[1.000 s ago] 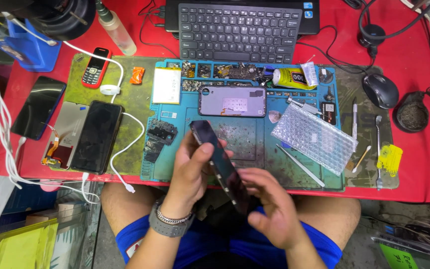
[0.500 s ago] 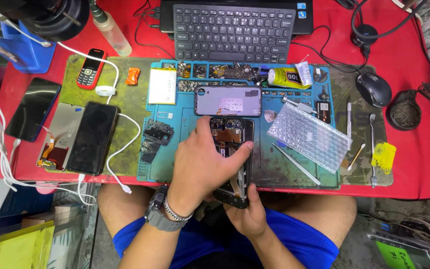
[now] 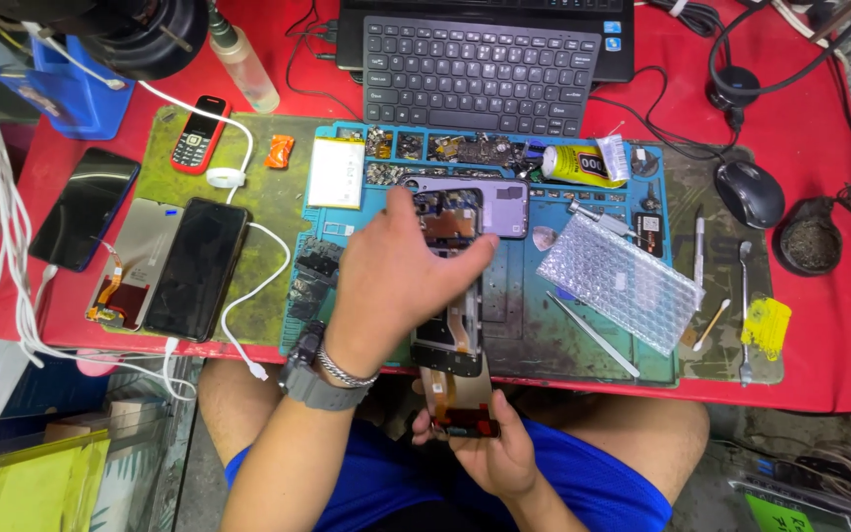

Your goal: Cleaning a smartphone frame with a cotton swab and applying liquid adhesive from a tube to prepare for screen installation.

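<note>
My left hand [image 3: 391, 286], with a watch and bracelet at the wrist, grips an opened phone body [image 3: 448, 219] with bare circuit parts, held lengthwise over the blue repair mat [image 3: 524, 305]. Under the table edge, my right hand [image 3: 490, 453] holds a dark screen panel [image 3: 453, 394] with an orange flex strip. The panel sticks out from beneath the phone body's near end. A purple back cover [image 3: 506, 207] lies on the mat just behind the phone body.
On the mat are a white battery [image 3: 335, 172], a yellow glue tube [image 3: 575, 166], bubble wrap [image 3: 618, 281] and thin metal tools [image 3: 593, 335]. Two dark phones [image 3: 194, 266] and a small red phone [image 3: 197, 133] lie at the left. A keyboard [image 3: 480, 59] and mouse [image 3: 751, 192] are behind.
The phone was tilted between both hands near my lap; now my left hand has carried its body forward over the mat, and my right hand stays low on the screen panel.
</note>
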